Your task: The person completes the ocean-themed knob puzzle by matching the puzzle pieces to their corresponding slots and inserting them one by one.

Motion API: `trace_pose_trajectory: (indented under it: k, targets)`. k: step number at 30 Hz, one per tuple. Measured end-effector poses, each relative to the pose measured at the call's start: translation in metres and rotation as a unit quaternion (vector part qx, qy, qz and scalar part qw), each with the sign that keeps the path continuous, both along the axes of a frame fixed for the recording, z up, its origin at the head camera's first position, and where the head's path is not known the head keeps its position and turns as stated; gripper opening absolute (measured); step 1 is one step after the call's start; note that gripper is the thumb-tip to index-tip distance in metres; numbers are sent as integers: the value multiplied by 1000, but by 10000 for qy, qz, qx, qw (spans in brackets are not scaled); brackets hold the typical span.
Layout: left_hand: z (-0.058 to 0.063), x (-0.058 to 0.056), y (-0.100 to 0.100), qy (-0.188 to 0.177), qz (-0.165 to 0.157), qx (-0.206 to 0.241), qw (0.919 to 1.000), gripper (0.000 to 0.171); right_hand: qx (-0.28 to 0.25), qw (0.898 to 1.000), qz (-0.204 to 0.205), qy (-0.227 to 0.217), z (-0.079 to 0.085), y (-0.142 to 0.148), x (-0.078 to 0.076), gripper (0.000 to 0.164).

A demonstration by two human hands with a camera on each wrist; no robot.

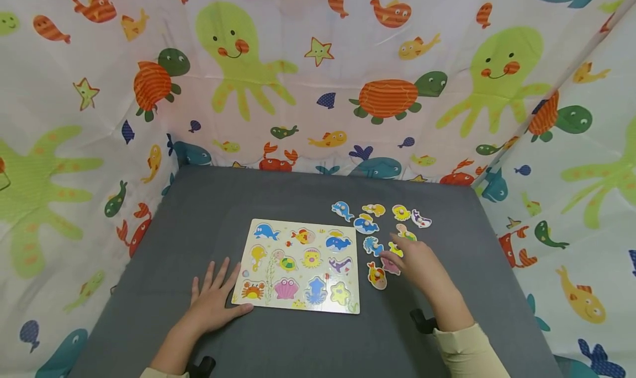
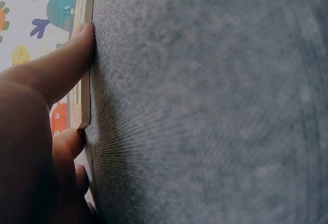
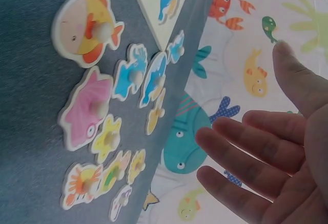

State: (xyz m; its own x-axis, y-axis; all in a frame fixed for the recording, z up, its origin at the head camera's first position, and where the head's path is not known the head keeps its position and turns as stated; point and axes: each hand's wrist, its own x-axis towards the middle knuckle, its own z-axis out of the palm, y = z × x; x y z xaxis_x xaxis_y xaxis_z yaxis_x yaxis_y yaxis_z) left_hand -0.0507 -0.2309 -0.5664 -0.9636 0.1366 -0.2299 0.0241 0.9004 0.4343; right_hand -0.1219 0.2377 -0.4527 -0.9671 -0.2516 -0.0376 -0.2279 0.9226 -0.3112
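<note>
straight-fingered right hand [image 1: 419, 262] hovers over pieces [image 1: 371, 246]; left hand [image 1: 211, 306] touches board [image 1: 292, 248].

Head view high, facing down toward far edge of tabletop [image 1: 298, 345]; left wrist's low, close on board [image 2: 82, 108]; right wrist's near, tilted sideways, sharing knobbed pieces [image 3: 82, 114] with head.

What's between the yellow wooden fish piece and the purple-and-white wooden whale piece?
In the head view, a yellow wooden octopus piece lies between the yellow fish piece and the purple-and-white whale piece.
</note>
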Motion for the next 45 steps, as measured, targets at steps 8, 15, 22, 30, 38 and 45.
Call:
trace_pose_trajectory:
  k: [8,15,22,30,38,45]
  targets:
    - [1,1,-1,3,44,81,10000,115,-29,9999,-103,-109,-2,-12,-22,62]
    - [2,1,-2,-33,75,95,9999,115,-181,9998,23,-88,-8,-21,-43,55]
    - [2,2,-3,-120,50,145,9998,115,-207,9995,-3,-246,-12,-33,-60,50]
    - [-2,1,-2,-41,53,307,9995,114,-183,9997,62,-114,-11,-47,-82,45]
    - [1,0,-2,-75,52,242,9997,114,-384,9986,-42,-370,-15,-58,-102,46]
    - [3,1,-1,-91,67,358,9993,114,-301,9989,-14,-354,-28,-64,-122,45]
